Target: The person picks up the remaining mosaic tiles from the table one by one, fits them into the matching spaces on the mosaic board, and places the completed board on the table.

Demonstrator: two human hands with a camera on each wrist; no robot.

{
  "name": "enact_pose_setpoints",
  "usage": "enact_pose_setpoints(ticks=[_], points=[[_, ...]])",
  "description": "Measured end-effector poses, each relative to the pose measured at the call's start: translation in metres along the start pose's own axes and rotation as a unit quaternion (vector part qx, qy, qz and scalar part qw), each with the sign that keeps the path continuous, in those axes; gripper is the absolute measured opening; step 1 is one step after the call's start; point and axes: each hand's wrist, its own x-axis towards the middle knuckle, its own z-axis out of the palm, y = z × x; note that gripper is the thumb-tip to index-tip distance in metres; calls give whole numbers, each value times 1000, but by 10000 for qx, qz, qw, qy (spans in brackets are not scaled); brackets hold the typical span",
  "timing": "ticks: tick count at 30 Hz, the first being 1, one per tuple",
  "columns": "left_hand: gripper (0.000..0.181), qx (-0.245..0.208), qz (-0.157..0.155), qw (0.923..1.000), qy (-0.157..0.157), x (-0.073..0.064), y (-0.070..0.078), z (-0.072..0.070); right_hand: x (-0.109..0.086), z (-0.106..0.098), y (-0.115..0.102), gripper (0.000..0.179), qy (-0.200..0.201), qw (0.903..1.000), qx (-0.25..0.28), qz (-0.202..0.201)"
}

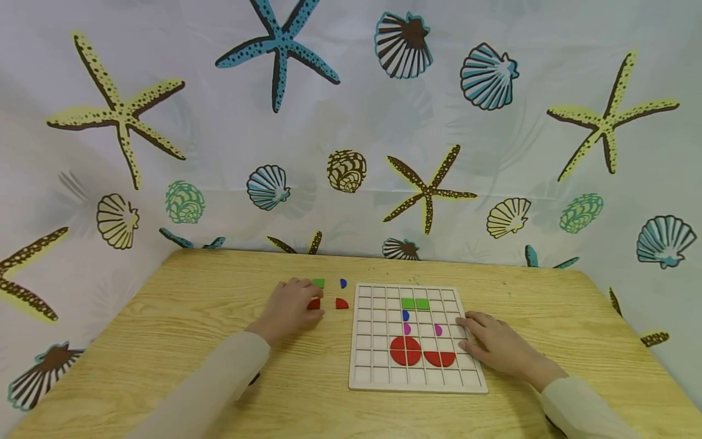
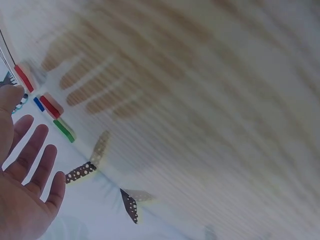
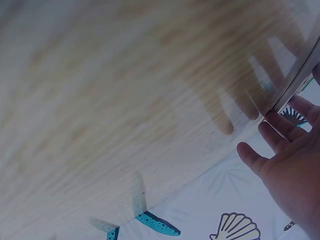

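Observation:
My left hand [image 1: 287, 308] hovers over the table left of a white gridded board [image 1: 379, 358], fingers loosely bent and holding nothing. Its fingertips are just above a partly hidden red piece [image 1: 314, 303] and close to a green square [image 1: 319, 283]. Beside these lie a blue half-round piece [image 1: 343, 283] and a red quarter-round piece [image 1: 342, 303]. In the left wrist view the fingers of the left hand [image 2: 30, 175] are spread apart from the pieces. My right hand [image 1: 496, 342] touches the board's right edge with its fingertips; the right wrist view shows relaxed fingers [image 3: 274, 136] there.
On the board sit two adjoining green squares [image 1: 415, 303], a blue half-round [image 1: 406, 316], two magenta pieces [image 1: 407, 329], a red circle of quarters [image 1: 406, 352] and a red half circle [image 1: 440, 358]. A patterned curtain [image 1: 351, 122] surrounds the wooden table [image 1: 208, 292].

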Motion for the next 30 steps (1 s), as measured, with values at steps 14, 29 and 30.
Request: enact_pose_setpoints(ticks=[14, 29, 30], points=[[28, 99, -424, 9987, -278, -1, -7, -1, 0, 0, 1, 48, -15, 10000, -15, 13], [20, 36, -434, 9986, -288, 1, -8, 3, -1, -2, 0, 47, 24, 10000, 9, 21], [19, 37, -425, 9987, -268, 1, -8, 2, -1, -2, 0, 47, 19, 10000, 13, 28]])
